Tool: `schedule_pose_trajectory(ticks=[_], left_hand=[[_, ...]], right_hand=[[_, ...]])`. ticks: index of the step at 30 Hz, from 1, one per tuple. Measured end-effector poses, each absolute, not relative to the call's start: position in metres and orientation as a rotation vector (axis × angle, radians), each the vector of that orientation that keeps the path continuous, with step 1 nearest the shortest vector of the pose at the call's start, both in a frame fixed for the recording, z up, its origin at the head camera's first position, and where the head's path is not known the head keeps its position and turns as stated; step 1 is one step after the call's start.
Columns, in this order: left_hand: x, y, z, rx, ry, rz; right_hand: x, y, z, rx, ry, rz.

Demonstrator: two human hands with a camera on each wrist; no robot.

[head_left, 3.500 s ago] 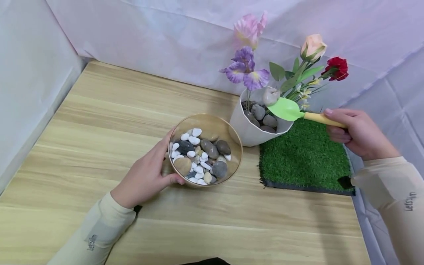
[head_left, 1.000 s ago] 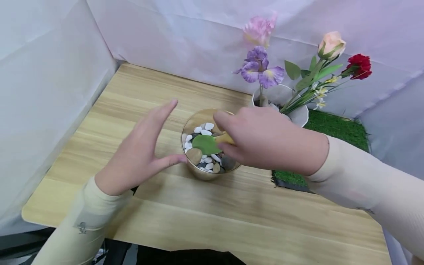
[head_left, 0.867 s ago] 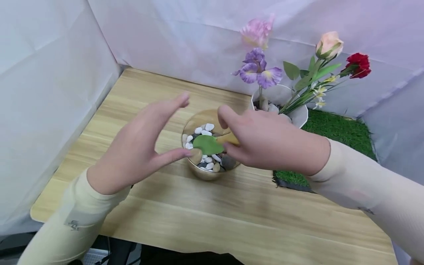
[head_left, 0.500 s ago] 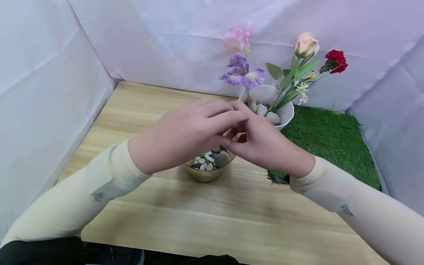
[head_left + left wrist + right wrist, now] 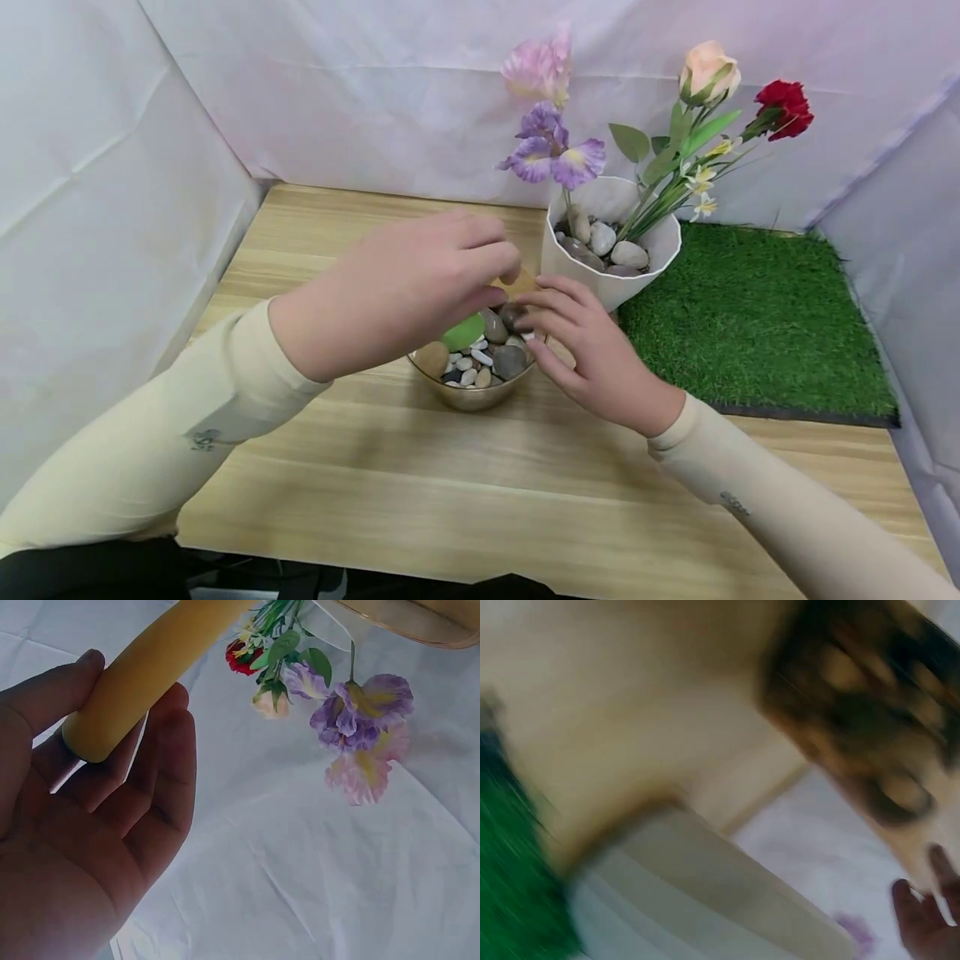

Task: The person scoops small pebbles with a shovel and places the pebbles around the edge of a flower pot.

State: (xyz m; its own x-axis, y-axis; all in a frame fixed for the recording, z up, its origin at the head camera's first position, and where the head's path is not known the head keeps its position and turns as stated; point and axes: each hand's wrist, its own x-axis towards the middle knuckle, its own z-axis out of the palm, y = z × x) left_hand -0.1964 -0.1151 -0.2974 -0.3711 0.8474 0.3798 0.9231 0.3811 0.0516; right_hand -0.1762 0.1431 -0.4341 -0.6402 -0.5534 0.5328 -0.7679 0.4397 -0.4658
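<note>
My left hand [image 5: 405, 292] is over the bowl and pinches the yellow handle [image 5: 150, 682] of a small garden trowel between thumb and fingers. The trowel's green blade [image 5: 463, 333] lies over the pebbles, partly hidden behind that hand. The amber see-through bowl [image 5: 471, 398] holds white pebbles and larger grey, brown and tan stones [image 5: 510, 362]. At the bowl's right rim is my right hand [image 5: 592, 358], its fingers spread and holding nothing. In the right wrist view the bowl is blurred, and only the fingertips [image 5: 937, 862] show.
A white flowerpot [image 5: 607, 287] with stones and artificial flowers [image 5: 566, 158] stands behind and right of the bowl. Beside it a green turf mat [image 5: 765, 333] covers the table's right part. White cloth [image 5: 375, 108] hangs behind the wooden table [image 5: 450, 483].
The trowel moved from the flowerpot into the bowl in my right hand. My left hand left the bowl's side and took the handle; my right hand let go and moved right.
</note>
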Motion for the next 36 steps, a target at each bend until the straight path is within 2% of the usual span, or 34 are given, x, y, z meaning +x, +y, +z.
schedule_pose_trajectory(ticks=[7, 16, 22, 36], left_hand=[[-0.204, -0.116, -0.298, -1.575, -2.425, -0.29], [-0.205, -0.127, -0.289, -1.536, -2.59, -0.146], [-0.21, -0.133, -0.29, -1.556, -2.601, -0.192], [-0.213, -0.158, -0.275, -1.425, -2.397, -0.305]], right_hand=[[-0.176, 0.139, -0.478, 1.145, -2.314, 1.073], [-0.177, 0.138, -0.484, 1.149, -2.368, 1.055], [-0.176, 0.139, -0.487, 1.111, -2.371, 1.035], [-0.174, 0.137, -0.486, 1.092, -2.382, 1.029]])
